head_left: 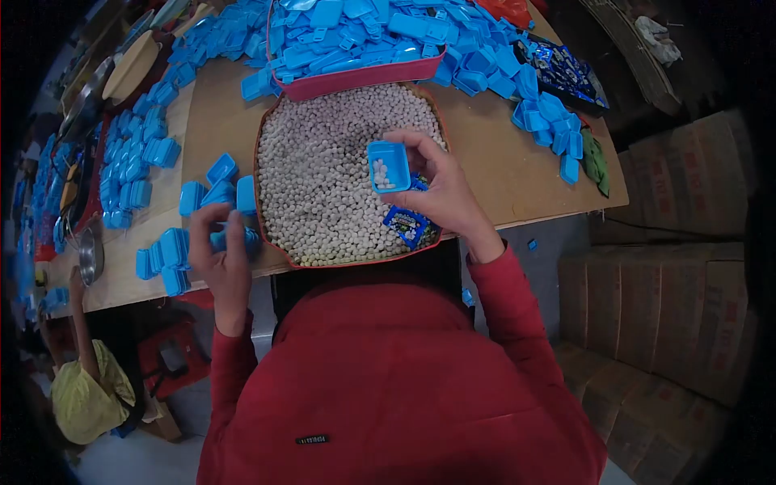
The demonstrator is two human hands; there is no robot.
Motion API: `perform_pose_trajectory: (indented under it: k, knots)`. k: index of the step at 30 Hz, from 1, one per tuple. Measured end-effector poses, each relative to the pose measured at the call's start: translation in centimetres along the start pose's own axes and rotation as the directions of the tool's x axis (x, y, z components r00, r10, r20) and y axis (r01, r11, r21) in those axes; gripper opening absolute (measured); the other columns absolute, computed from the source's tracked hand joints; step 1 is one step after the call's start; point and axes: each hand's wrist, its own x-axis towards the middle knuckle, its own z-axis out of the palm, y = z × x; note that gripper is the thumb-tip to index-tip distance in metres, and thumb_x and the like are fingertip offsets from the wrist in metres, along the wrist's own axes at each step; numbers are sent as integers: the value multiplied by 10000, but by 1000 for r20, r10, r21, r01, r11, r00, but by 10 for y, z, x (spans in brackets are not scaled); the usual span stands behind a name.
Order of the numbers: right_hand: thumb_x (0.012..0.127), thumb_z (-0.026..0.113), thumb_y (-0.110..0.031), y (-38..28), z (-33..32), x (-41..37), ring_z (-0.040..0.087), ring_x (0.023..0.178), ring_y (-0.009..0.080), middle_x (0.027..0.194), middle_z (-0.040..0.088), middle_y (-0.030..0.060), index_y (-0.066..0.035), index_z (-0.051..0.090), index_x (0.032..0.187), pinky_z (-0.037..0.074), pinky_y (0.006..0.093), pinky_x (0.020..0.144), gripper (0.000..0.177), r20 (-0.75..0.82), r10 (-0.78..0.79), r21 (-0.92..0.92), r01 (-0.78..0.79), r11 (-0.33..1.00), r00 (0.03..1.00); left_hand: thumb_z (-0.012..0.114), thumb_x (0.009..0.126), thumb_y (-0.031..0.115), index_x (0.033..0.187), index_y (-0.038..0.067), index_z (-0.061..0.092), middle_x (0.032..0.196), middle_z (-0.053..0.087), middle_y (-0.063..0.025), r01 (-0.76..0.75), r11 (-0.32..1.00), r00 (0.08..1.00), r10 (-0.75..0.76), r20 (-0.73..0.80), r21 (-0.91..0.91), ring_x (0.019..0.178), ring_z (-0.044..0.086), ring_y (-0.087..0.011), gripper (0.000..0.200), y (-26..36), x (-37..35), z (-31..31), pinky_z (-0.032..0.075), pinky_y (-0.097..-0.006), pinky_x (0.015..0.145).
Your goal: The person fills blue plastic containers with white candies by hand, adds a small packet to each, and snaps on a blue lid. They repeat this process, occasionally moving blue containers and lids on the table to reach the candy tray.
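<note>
Tilted over the tray, a small open blue plastic box (397, 175) with a few white candies inside is held by my right hand (443, 187). Small round white candies (323, 178) fill the wide red-rimmed tray (260, 194) beneath it. Printed blue sachets (406, 227) lie on the candies just below my right hand. At the tray's left edge, my left hand (224, 267) has its thumb and forefinger apart and seems to hold nothing. Blue plastic pieces show partly behind its fingers, and more blue boxes (220, 191) lie just beyond it.
A pink-rimmed basket (364, 79) heaped with blue boxes and lids stands behind the tray. Closed blue boxes (129, 162) cover the table's left side. Blue sachets (566, 77) lie at back right. Cartons (655, 307) stack at right. A person's arm (81, 323) reaches in at left.
</note>
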Motion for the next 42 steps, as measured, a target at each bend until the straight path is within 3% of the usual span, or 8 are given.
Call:
perform_pose_trajectory:
  k: [5, 10, 13, 16, 25, 31, 36, 42]
  knots:
    - [676, 810, -129, -17, 40, -6, 561, 1121, 256, 1205, 576, 97, -82, 530, 1274, 453, 353, 941, 663, 242, -209, -5, 216, 976, 948, 553, 932, 114, 1335, 44, 471, 1097, 628, -77, 669, 523, 724, -299, 622, -527, 867, 588, -90, 417, 63, 23, 38, 475, -221, 727]
    - [741, 715, -98, -8, 31, 2, 527, 1164, 325, 1267, 547, 148, -62, 534, 1269, 440, 398, 970, 559, 181, -285, -210, 320, 924, 941, 539, 898, 76, 1356, 87, 482, 1107, 587, -50, 708, 599, 604, -238, 761, -375, 834, 566, -56, 461, 26, 41, 67, 480, -208, 678]
    - [786, 546, -1, 19, 12, 16, 568, 1042, 344, 1100, 617, 171, -4, 626, 1037, 485, 423, 858, 264, 149, -273, -806, 277, 524, 950, 550, 889, 73, 1291, 78, 550, 1015, 589, 1, 731, 576, 587, -257, 768, -366, 819, 556, -34, 402, 15, 47, 71, 478, -190, 651]
    - [780, 532, -3, 25, 10, 25, 567, 1032, 336, 1055, 619, 158, 5, 631, 976, 494, 408, 816, 219, 205, -182, -829, 270, 490, 962, 559, 884, 76, 1191, 49, 603, 1035, 608, 9, 727, 575, 590, -245, 769, -375, 826, 579, -51, 312, 12, 51, 73, 493, -204, 669]
    - [749, 647, 8, 2, 14, 30, 618, 799, 334, 825, 616, 139, -20, 671, 864, 492, 414, 709, 121, 63, -216, -416, 223, 882, 974, 510, 905, 105, 1176, 31, 548, 1067, 608, -52, 796, 480, 517, -220, 827, -370, 913, 630, -151, 284, 9, 51, 72, 555, -305, 752]
    - [764, 651, 50, -25, 44, 30, 630, 841, 289, 967, 616, 142, -22, 645, 1045, 508, 359, 718, 290, 146, -275, -293, 307, 906, 950, 480, 944, 131, 1225, 3, 529, 1160, 574, -113, 841, 307, 518, -223, 826, -445, 1011, 616, -216, 313, 8, 47, 71, 572, -385, 794]
    - [761, 661, 30, -20, 37, 26, 620, 897, 337, 1039, 598, 157, -27, 617, 1100, 511, 375, 771, 346, 76, -167, -172, 178, 969, 983, 473, 963, 147, 1259, -1, 510, 1208, 564, -118, 459, 714, 713, 59, 699, -528, 1053, 609, -238, 334, -20, 39, 79, 575, -413, 800]
    - [812, 646, -27, -21, 53, 33, 572, 1065, 340, 1086, 592, 150, -45, 606, 1117, 483, 388, 868, 308, 53, -424, -262, 422, 868, 904, 484, 946, 162, 1279, 2, 509, 1325, 487, -96, 831, 298, 532, -181, 827, -469, 1104, 572, -229, 370, -2, 46, 74, 577, -401, 792]
